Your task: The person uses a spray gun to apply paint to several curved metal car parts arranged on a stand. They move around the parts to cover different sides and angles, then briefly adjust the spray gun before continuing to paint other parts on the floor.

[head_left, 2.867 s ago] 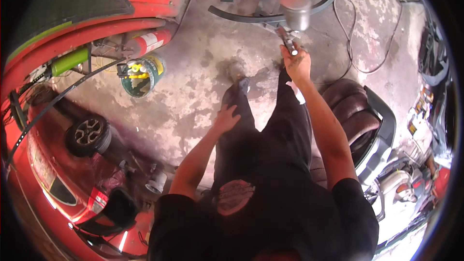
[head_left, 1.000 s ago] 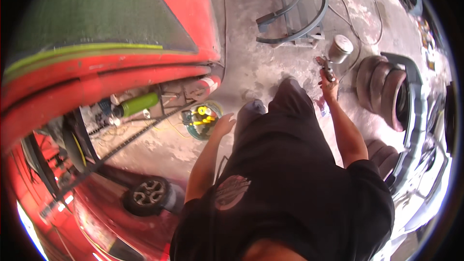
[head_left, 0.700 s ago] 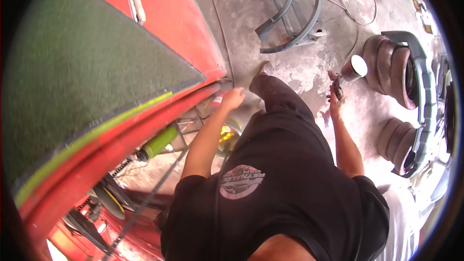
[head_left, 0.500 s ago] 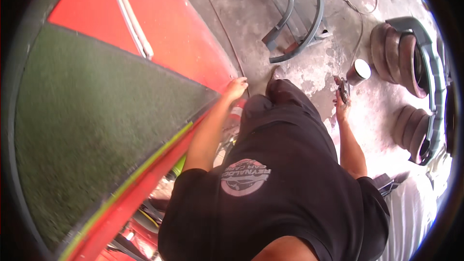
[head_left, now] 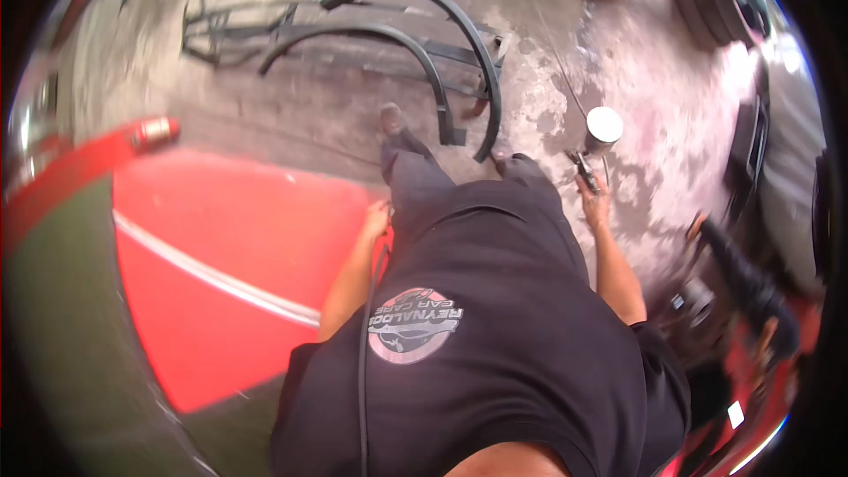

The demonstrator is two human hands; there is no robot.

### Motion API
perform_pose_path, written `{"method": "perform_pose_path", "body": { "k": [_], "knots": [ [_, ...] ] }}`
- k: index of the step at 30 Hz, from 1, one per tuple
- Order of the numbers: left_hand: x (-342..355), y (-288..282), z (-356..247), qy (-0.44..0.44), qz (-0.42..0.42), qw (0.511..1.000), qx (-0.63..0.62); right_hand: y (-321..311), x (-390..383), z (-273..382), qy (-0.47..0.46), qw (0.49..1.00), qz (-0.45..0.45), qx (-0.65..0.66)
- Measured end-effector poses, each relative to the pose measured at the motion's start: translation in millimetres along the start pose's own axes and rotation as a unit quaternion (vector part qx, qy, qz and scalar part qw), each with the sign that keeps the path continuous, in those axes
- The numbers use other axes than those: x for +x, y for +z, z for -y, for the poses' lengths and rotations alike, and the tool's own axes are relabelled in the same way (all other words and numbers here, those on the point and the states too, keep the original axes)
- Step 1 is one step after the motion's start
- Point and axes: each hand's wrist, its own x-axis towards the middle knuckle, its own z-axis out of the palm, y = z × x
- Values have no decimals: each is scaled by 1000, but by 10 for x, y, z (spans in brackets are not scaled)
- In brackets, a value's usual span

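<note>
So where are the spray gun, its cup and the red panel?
Spray gun (head_left: 583,171): head view, on its metal body.
Cup (head_left: 604,127): head view, on its round top.
Red panel (head_left: 243,234): head view, on red surface above its pale strip.

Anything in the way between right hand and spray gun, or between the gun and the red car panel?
Right hand grips the spray gun; nothing visible separates them. Between gun and red car panel, the person's dark trouser legs lie across the view, with the left hand at the panel's edge.
</note>
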Motion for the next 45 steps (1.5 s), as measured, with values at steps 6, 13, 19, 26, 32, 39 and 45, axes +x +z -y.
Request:
{"method": "perform_pose_path", "body": {
  "k": [6,13,19,26,32,39,45],
  "knots": [
    [120,-1546,-695,-76,33,994,69,-18,-1008,1020,140,987,-71,14],
    [687,-2708,-1213,-29,68,965,252,944,-2025,958,177,964,-188,63],
    [414,-2486,-2521,89,135,952,261,2005,-2139,947,193,923,-270,194],
    [643,-2725,-2727,324,194,855,355,2990,-2348,1059,333,888,-281,149],
    [1380,-2973,-3695,269,334,717,549,4138,-2353,1369,395,824,-394,98],
    [2170,-3432,-4119,268,340,604,669,5460,-2310,2812,491,699,-395,338],
    [2127,-3248,-4048,319,388,458,734,6437,-2445,3839,508,669,-387,380]
  ]
}}
